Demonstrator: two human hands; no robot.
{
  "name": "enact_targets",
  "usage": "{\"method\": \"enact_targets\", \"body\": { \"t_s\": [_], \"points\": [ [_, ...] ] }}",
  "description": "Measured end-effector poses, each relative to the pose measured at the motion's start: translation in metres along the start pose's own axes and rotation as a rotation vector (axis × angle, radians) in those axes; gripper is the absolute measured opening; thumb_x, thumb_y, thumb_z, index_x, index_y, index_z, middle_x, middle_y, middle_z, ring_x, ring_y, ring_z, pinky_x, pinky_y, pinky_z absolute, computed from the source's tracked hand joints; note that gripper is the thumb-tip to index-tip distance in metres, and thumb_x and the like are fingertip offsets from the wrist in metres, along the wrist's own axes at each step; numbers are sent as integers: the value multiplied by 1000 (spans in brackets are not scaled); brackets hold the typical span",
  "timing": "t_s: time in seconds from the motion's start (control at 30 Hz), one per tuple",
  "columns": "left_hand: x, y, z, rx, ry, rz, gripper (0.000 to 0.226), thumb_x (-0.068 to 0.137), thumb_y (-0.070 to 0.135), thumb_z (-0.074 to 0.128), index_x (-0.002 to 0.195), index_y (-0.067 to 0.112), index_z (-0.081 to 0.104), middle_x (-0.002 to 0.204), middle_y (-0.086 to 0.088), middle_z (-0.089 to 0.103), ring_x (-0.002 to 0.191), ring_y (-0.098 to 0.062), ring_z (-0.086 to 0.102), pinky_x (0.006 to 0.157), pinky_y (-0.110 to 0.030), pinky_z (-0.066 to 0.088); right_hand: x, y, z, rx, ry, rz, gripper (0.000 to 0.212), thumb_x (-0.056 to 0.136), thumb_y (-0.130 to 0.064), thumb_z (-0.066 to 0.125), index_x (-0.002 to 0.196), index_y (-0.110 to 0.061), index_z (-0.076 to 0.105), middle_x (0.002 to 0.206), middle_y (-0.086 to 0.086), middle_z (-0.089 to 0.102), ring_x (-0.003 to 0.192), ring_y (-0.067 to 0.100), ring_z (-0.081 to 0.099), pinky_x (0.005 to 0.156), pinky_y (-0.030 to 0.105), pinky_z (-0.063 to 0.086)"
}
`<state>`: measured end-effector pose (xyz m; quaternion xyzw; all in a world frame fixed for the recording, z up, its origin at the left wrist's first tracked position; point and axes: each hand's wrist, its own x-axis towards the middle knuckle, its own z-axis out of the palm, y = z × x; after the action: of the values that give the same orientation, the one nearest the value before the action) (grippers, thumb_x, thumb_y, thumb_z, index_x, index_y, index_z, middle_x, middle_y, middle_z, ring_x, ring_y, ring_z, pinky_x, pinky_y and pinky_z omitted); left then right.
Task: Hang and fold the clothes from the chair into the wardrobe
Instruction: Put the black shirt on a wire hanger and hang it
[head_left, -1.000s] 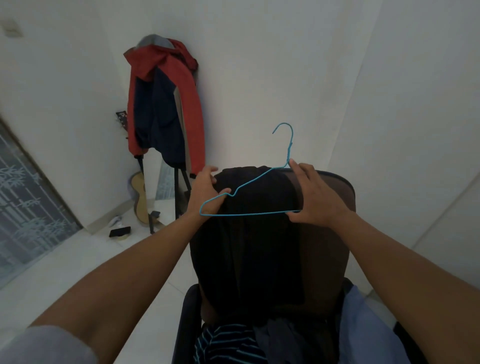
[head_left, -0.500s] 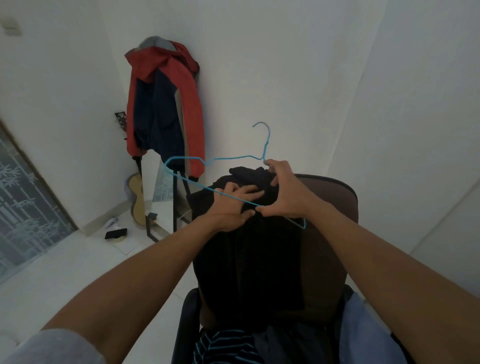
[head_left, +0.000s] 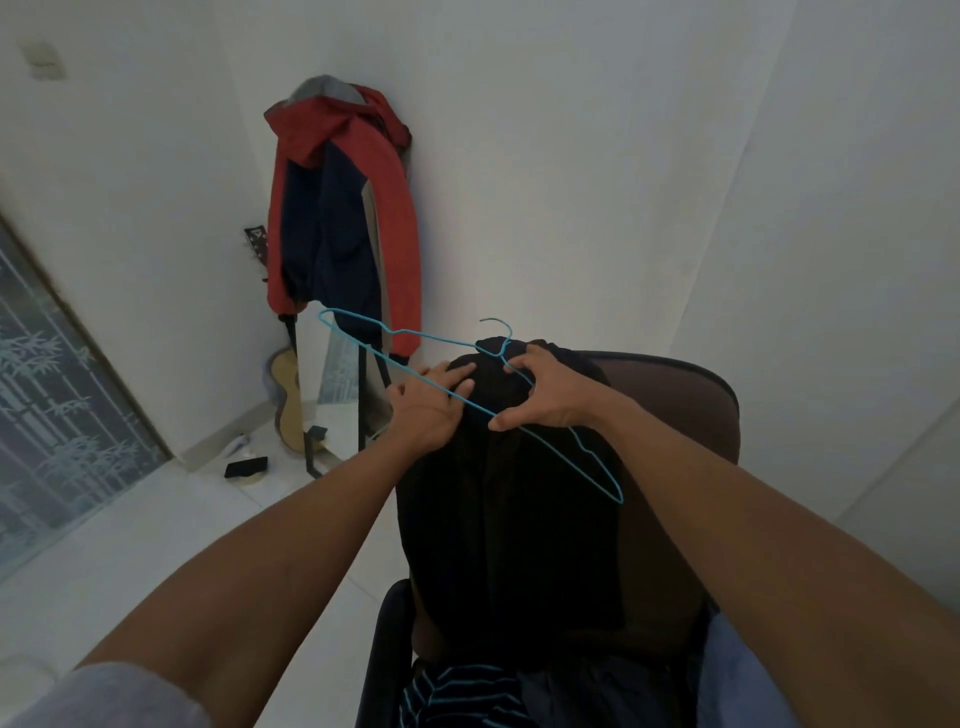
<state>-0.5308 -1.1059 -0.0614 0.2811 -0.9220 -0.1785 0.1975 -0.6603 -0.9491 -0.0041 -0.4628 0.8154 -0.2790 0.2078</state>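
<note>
A black garment (head_left: 509, 519) hangs over the back of a brown chair (head_left: 680, 400). My left hand (head_left: 428, 408) grips the fabric at its top left. My right hand (head_left: 553, 395) holds a blue wire hanger (head_left: 592, 457) near its neck, with the thumb under the bar. The hanger lies tilted across the garment's top: one end sticks out to the upper left, the other slopes down to the right over the fabric. Its hook points up behind the garment. On the seat lie a striped garment (head_left: 457, 693) and a light blue one (head_left: 743, 675).
A red and navy jacket (head_left: 343, 218) hangs on a stand in the corner, with a guitar (head_left: 288, 400) leaning below it. A frosted glass door (head_left: 52, 395) is at the left. A small black object (head_left: 247, 466) lies on the white floor. White walls stand close behind the chair.
The hanger has tilted and slid right, its right end dropping lower over the black garment. Both hands stay at the garment's top, the left one gathering the fabric.
</note>
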Motion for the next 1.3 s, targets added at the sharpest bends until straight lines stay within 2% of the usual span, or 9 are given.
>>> {"method": "enact_targets", "body": {
  "t_s": [0.13, 0.27, 0.4, 0.5, 0.63, 0.83, 1.07, 1.2, 1.3],
  "points": [
    [9, 1, 2, -100, 51, -45, 38, 97, 44, 54, 133, 37, 58, 142, 10, 54, 134, -14, 42, 109, -47, 23, 1, 5, 1, 7, 78, 6, 103, 61, -47, 90, 144, -10, 41, 141, -6, 34, 119, 7, 39, 98, 22, 35],
    [9, -4, 6, -268, 204, -20, 31, 83, 35, 76, 112, 28, 72, 118, 6, 70, 114, -14, 60, 108, -47, 38, -12, 9, -6, -17, 207, -92, 100, 60, -39, 93, 141, -6, 44, 135, -6, 33, 115, 10, 45, 105, 30, 44],
    [-3, 11, -5, -466, 296, 28, 15, 76, 20, 84, 88, 16, 76, 89, 3, 73, 78, 3, 62, 79, -7, 48, -34, 29, -31, -95, 365, -192, 101, 55, -34, 94, 139, -5, 46, 140, -1, 34, 125, 7, 41, 111, 32, 40],
    [-11, 21, -12, -450, 203, 126, 20, 73, 22, 86, 86, 22, 70, 81, 10, 68, 75, 1, 63, 75, -19, 54, -52, 45, -53, -154, 449, -212, 102, 54, -36, 93, 139, -6, 45, 142, -3, 33, 127, 7, 41, 109, 35, 42],
    [-14, 32, -10, -478, 94, 73, 49, 73, 36, 85, 110, 24, 54, 90, 3, 62, 77, -12, 65, 72, -26, 56, -73, 60, -73, -172, 490, -162, 106, 52, -43, 91, 140, -11, 42, 142, -9, 30, 122, 5, 42, 105, 34, 47],
    [27, 28, 3, -440, 113, -91, 86, 75, 68, 54, 149, 39, 20, 138, -6, 50, 106, -35, 65, 88, -51, 56, -87, 64, -79, -172, 523, -156, 106, 53, -41, 91, 142, -11, 42, 142, -11, 30, 118, 2, 42, 103, 27, 43],
    [51, 47, -30, -338, 113, -123, 46, 89, 41, 69, 128, 17, 60, 123, -9, 64, 113, -27, 60, 96, -35, 45, -91, 71, -78, -149, 547, -139, 103, 55, -36, 93, 141, -15, 40, 140, -16, 28, 114, -1, 40, 100, 23, 40],
    [65, 41, -23, -462, -77, -126, 26, 91, 32, 68, 112, 19, 60, 118, -10, 62, 109, -26, 60, 95, -33, 46, -87, 77, -78, -162, 532, -151, 106, 54, -39, 93, 142, -15, 40, 142, -15, 28, 119, 1, 40, 105, 30, 43],
    [74, 39, -20, -426, -178, -127, 36, 94, 32, 65, 128, 21, 57, 133, -9, 56, 124, -27, 54, 104, -32, 40, -83, 81, -79, -167, 534, -155, 106, 54, -38, 93, 143, -15, 40, 143, -15, 28, 119, 0, 40, 105, 31, 43]
  ]
}}
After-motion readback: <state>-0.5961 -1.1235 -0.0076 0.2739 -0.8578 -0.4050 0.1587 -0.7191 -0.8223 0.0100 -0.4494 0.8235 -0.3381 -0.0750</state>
